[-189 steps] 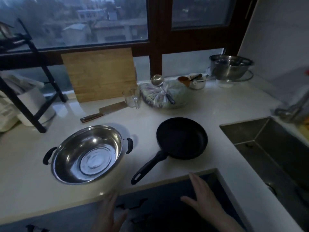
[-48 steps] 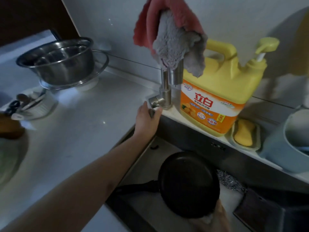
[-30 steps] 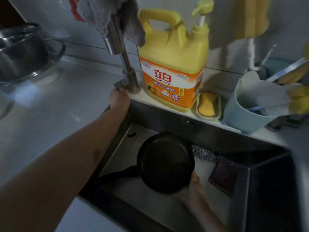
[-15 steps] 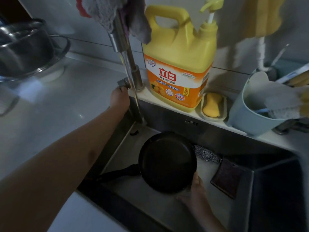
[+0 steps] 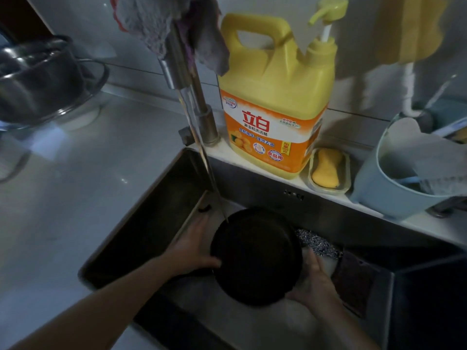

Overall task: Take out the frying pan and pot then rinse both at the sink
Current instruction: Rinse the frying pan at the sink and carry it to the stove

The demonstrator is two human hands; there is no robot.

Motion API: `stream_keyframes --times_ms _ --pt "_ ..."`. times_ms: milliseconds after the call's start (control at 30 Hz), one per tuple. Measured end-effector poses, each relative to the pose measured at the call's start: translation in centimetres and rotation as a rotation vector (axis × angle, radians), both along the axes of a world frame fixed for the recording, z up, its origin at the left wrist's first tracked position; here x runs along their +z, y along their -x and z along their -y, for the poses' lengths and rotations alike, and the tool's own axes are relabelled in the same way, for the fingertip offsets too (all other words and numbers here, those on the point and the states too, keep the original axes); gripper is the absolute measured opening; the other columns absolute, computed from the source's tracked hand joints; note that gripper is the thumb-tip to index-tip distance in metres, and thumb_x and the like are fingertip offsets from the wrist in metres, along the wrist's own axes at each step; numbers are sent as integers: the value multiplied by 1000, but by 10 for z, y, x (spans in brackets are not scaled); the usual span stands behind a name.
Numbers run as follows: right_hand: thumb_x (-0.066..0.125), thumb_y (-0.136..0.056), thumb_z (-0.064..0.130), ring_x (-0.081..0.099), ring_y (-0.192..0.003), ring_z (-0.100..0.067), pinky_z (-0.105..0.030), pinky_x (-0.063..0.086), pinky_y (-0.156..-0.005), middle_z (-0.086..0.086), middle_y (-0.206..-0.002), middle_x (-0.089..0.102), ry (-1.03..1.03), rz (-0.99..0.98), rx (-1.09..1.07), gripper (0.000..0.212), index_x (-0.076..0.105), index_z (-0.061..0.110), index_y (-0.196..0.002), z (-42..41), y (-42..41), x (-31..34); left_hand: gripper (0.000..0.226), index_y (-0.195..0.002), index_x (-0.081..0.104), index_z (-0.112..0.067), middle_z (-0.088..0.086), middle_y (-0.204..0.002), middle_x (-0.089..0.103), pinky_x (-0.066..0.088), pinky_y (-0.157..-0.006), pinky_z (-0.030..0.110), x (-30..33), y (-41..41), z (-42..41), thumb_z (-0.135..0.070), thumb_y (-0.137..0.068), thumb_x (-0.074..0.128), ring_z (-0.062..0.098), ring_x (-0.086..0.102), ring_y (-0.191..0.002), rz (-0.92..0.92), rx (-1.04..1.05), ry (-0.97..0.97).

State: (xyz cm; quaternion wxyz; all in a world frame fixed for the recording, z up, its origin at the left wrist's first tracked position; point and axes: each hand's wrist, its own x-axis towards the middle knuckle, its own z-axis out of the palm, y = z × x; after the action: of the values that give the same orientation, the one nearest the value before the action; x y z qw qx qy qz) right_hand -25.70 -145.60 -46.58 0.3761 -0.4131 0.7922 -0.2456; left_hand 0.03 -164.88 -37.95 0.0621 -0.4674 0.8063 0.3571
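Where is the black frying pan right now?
The frying pan is in the sink, held between the left hand and right hand, under the tap's stream.

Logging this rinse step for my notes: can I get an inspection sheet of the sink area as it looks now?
Surface: pale counter around a steel sink.
Job's things: frying pan in the sink under the tap stream; pot not seen.
Clutter: soap jug, soap dish, blue tub, scourer, metal bowl.
Hands: left hand and right hand hold the pan's rim.
Cables: nothing seen.
Surroundings: tiled wall.
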Motion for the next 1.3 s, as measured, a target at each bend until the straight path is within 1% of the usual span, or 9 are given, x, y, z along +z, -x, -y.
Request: stream_keyframes --times_ms 100,200,433,667,767,933,1000,1167,1300 --pt "97 -48 41 9 -152 -20 -25 11 -122 -10 -165 5 12 3 128 150 0 3 -156 12 21 -2 138 -149 -18 -8 13 -160 -12 7 -113 19 -34 -12 -21 -42 -64 86 23 -1 -148 218 -123 -70" --pt "95 -48 46 3 -153 -20 -23 10 -119 -7 -165 -2 -3 -38 248 153 -5 5 -156 22 33 -4 140 -148 -19 -5 16 -159 -12 13 -115 24 -47 -4 -14 -36 -63 88 26 1 -148 269 -111 -78" --pt "94 -39 53 16 -148 -21 -30 25 -120 -1 -157 7 -83 -67 314 164 -17 19 -155 34 42 -6 143 -148 -15 -4 13 -158 -5 10 -116 20 -62 7 -9 -27 -56 92 21 0 -147 102 -123 -88" --pt "96 -38 48 -1 -146 -7 -21 13 -116 2 -163 -10 -37 48 343 171 -33 22 -147 34 38 -12 150 -145 -23 -5 10 -157 -12 6 -114 16 -73 0 -11 -28 -52 94 17 -3 -146 6 -130 -72" --pt "96 -36 50 -5 -142 1 -10 6 -112 4 -162 -9 11 88 316 170 -27 20 -149 28 34 -15 149 -144 -23 -8 10 -157 -9 4 -111 10 -74 -2 -11 -29 -52 93 11 -2 -142 2 -150 -59" --pt "95 -31 50 7 -150 -7 -27 18 -122 6 -163 5 82 160 244 167 -13 23 -156 12 28 -4 149 -146 -18 -5 10 -157 -5 2 -106 1 -64 -4 -5 -30 -52 94 8 2 -140 11 -205 -66" --pt "96 -27 48 19 -148 -9 -36 29 -121 7 -160 17 85 179 199 168 -8 25 -157 3 27 4 145 -146 -15 -7 11 -158 -3 3 -111 6 -52 1 -1 -30 -53 93 13 1 -144 35 -257 -64" --pt "98 -22 42 41 -137 -13 -39 40 -114 12 -150 35 89 225 106 160 8 34 -155 -24 21 30 146 -151 -12 -15 3 -159 8 23 -116 27 -12 21 14 -34 -52 94 17 19 -144 173 -350 -102" --pt "99 -30 27 44 -136 -18 -44 41 -112 7 -150 37 107 291 51 144 17 38 -148 -38 11 58 141 -151 -3 -25 -6 -156 15 17 -115 24 27 30 23 -32 -50 95 12 15 -142 207 -440 -128"
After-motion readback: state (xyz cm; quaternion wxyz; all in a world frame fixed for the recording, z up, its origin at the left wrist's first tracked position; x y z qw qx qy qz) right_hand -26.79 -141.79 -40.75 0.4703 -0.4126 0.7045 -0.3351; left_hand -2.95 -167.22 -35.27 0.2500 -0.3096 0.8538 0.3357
